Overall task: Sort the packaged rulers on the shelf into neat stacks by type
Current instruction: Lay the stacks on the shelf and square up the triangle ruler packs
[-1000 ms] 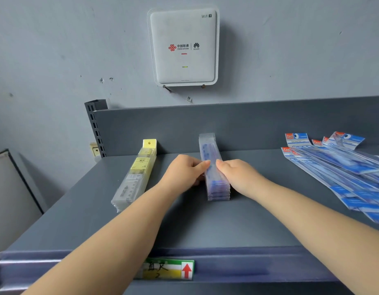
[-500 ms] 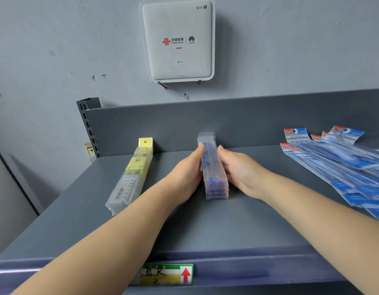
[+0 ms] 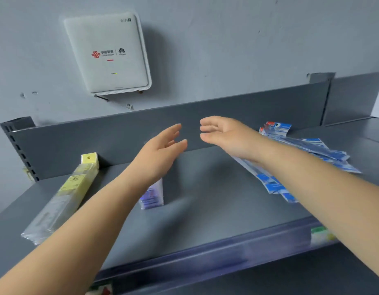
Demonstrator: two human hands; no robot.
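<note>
Rulers stack (image 3: 152,194) released, hands lifted apart, empty

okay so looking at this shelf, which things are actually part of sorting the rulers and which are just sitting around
Part of the job:
yellow-labelled ruler stack
purple ruler stack, partly hidden by the left arm
loose blue-and-red ruler packs, not yet stacked
left hand and right hand, both holding nothing

Just there:
white WiFi box on the wall
shelf-edge label, blurred

Matt grey metal shelf (image 3: 205,209); glossy clear plastic ruler packs (image 3: 63,196); smooth white plastic router (image 3: 107,54) at 11 o'clock.
</note>
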